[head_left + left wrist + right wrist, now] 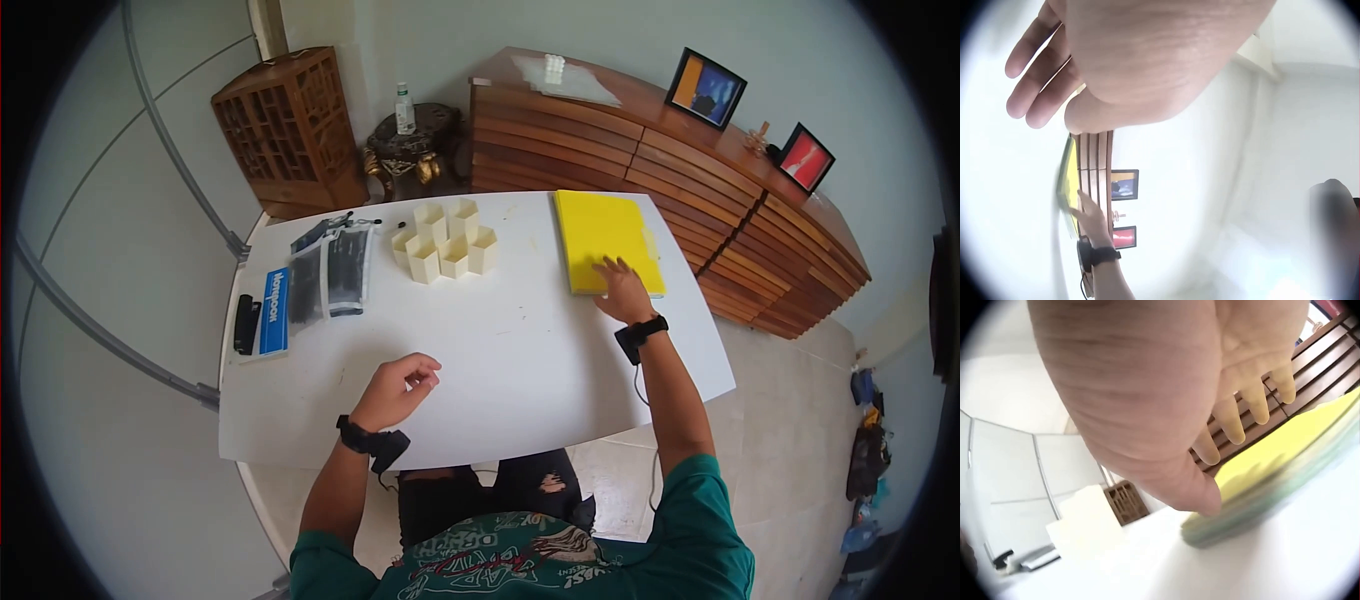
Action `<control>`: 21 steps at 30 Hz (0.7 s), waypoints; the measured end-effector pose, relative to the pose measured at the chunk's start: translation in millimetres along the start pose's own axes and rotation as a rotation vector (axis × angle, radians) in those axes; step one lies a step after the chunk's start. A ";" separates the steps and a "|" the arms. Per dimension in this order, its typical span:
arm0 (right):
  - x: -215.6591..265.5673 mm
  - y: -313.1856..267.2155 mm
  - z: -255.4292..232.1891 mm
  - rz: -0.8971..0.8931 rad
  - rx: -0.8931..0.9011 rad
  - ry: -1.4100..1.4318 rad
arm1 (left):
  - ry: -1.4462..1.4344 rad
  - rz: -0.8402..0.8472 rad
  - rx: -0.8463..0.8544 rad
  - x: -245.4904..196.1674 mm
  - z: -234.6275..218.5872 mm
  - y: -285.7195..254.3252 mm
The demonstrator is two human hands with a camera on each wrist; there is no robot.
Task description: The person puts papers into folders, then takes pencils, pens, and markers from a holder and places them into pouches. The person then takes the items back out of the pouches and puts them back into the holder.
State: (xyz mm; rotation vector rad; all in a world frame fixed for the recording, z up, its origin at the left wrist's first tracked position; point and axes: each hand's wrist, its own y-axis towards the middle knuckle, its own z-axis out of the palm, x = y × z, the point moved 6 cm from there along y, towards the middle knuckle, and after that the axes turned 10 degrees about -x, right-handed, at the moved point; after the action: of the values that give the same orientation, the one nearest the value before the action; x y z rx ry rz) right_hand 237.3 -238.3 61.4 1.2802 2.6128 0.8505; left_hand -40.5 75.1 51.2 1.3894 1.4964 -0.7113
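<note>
- Head view: the yellow-topped stack (605, 230) lies flat on the white surface (490, 370), toward its far right corner.
- The right hand (624, 293) is over the near part of the stack, palm down, with its fingers extended and somewhat spread. It has hold of nothing; whether the fingertips touch the yellow top, I cannot tell.
- Right wrist view: the thumb is beside the stack's near edge, which shows blurred greenish layers beneath the yellow. Faint finger-shaped shadows fall on the top.
- The left hand (395, 390) is above the near left part of the surface, fingers loosely bent, grasping nothing, well apart from the stack.
- A cluster of cream hexagonal cups (432, 228) stands at the far side, between the stack and several dark packets (348, 270).
- Left of the packets lies a blue-and-white booklet (273, 310), with a black object (245, 325) just beside it.
- Behind the surface is a slatted wooden dresser (560, 130) bearing two framed pictures (706, 88).
</note>
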 end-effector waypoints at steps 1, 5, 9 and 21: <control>-10.4 -9.6 6.7 -0.006 0.085 0.011 | 0.002 -0.005 0.026 6.2 3.1 9.1; -45.1 -30.7 35.9 -0.144 0.074 -0.121 | -0.135 -0.035 0.084 38.3 17.1 45.4; -38.1 -30.9 27.8 -0.195 0.065 -0.218 | -0.289 -0.111 0.110 53.0 33.7 68.9; -50.6 -24.4 2.4 -0.037 0.020 0.093 | -0.597 -0.177 0.080 73.8 53.4 75.2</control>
State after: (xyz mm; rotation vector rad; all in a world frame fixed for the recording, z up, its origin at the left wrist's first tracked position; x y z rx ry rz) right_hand 253.4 -287.4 39.3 1.2213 2.7143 0.9010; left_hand 51.5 72.8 -22.8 0.9807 1.1242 -1.1873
